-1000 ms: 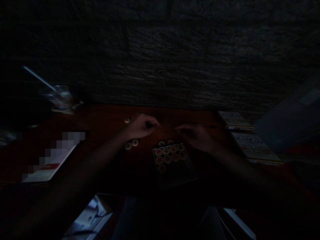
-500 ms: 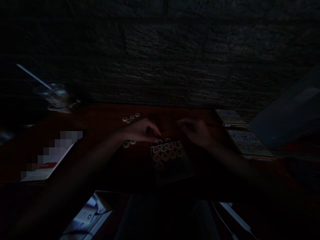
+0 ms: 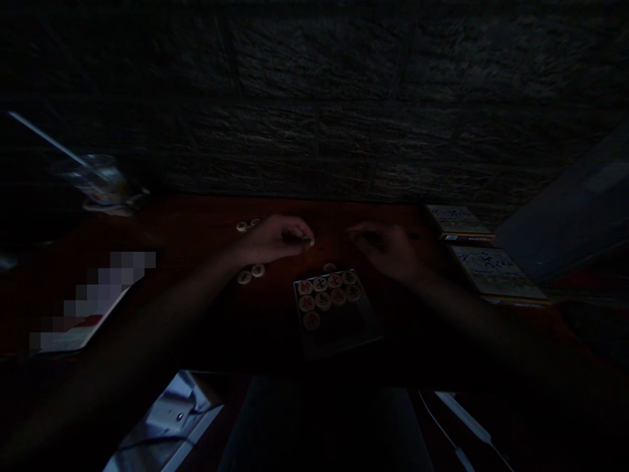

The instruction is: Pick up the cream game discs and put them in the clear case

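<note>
My left hand [image 3: 275, 238] is closed, pinching a round Chinese chess piece [image 3: 309, 240] between thumb and fingertips above the dark table. To its right, my right hand [image 3: 386, 248] hovers with its thumb and fingers curled together; whether anything is in them is too dark to make out. Below the hands lies a shallow clear tray [image 3: 339, 337], with rows of red- and black-marked chess pieces [image 3: 322, 301] at its far side. Just beyond its far edge sits one loose piece [image 3: 329, 267]. Two loose pieces [image 3: 251, 273] lie under my left forearm's right side, and others [image 3: 242, 227] are partly behind my left hand.
A plastic cup [image 3: 105, 187] with a straw stands at the far left. Nearer is a flat pale item [image 3: 93, 328], partly pixelated. Two boxes [image 3: 496, 272] lie at the right. A stone wall [image 3: 314, 131] rises behind the table; a cable [image 3: 437, 426] hangs below its front edge.
My left hand has lifted a chess piece from beside the tray's far edge and moved slightly up and away. My right hand has stayed nearly in place. The view has shifted slightly.
</note>
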The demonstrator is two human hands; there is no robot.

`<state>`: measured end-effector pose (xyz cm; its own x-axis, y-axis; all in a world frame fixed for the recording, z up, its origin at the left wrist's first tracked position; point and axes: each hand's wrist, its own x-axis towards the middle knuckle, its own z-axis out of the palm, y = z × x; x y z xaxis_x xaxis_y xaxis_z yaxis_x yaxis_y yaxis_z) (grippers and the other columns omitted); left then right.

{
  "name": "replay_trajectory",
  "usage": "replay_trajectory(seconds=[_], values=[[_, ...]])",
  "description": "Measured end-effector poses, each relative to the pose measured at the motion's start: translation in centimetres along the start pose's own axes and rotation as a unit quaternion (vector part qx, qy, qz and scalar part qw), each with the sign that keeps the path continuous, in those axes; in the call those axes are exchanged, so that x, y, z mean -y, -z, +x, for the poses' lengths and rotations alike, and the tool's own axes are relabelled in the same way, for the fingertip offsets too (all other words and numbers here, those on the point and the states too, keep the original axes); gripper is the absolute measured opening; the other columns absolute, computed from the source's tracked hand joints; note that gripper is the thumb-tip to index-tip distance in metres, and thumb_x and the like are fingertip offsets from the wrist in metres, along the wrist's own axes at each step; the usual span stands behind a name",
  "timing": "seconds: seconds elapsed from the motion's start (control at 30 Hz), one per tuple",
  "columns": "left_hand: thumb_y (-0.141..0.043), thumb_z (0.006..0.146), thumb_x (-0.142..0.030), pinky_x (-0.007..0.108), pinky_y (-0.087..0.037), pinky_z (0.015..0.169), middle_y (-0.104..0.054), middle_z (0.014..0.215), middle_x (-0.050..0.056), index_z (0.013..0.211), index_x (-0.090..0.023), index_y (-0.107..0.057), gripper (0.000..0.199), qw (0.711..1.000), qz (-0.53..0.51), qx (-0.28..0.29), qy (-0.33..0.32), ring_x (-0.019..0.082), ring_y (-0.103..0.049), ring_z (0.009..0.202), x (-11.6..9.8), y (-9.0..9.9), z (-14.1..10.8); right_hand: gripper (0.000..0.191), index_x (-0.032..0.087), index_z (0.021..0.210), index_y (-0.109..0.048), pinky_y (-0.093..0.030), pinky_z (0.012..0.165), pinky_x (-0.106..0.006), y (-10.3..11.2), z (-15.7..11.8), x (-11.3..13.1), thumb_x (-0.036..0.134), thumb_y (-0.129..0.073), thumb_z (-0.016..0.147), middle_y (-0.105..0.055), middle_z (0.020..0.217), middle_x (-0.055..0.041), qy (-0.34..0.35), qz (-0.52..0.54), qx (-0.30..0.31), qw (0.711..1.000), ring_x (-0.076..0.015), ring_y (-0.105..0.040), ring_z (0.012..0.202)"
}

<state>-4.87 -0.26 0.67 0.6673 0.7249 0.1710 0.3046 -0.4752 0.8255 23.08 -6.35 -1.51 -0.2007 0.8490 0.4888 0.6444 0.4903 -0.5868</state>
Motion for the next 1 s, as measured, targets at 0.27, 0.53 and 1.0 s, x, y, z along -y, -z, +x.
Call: replay_trajectory(seconds=[0.27,0.53,1.0], values=[[-0.073,0.082,-0.012,0.018,-0.057,0.071,-0.073,0.087,-0.001,0.106,-0.02,-0.072,0.026,0.886,-0.387,-0.253,0.019,0.008,-0.069,0.073,-1.8,3.5,0.2,0.024,0.019,0.109,-0.082,-0.063,0.089,-0.038,0.1,0.0,-0.1,0.028,-0.062,0.098,-0.084,0.111,-0.0079,0.003,-0.002,-0.009,1.0,-0.0264,-0.08,0.101],[-0.068,0.086,-0.017,0.02,-0.056,0.066,-0.072,0.088,0.0,0.111,-0.02,-0.074,0.026,0.895,-0.362,-0.256,0.049,0.009,-0.067,0.069,-1.7,4.5,0.0,0.023,0.022,0.108,-0.082,-0.063,0.091,-0.041,-0.1,-0.1,-0.3,0.027,-0.063,0.097,-0.084,0.112,-0.0071,0.006,-0.009,0.002,1.0,-0.0272,-0.081,0.1],[-0.086,0.077,-0.028,0.028,-0.058,0.075,-0.083,0.092,0.007,0.092,-0.017,-0.08,0.02,0.996,-0.083,0.011,0.042,0.017,-0.076,0.081,0.4,-1.9,0.6,0.024,0.023,0.107,-0.082,-0.063,0.089,-0.036,-0.2,-0.2,0.2,0.023,-0.061,0.096,-0.084,0.11,-0.0049,0.016,0.003,0.031,0.999,-0.0236,-0.08,0.099]])
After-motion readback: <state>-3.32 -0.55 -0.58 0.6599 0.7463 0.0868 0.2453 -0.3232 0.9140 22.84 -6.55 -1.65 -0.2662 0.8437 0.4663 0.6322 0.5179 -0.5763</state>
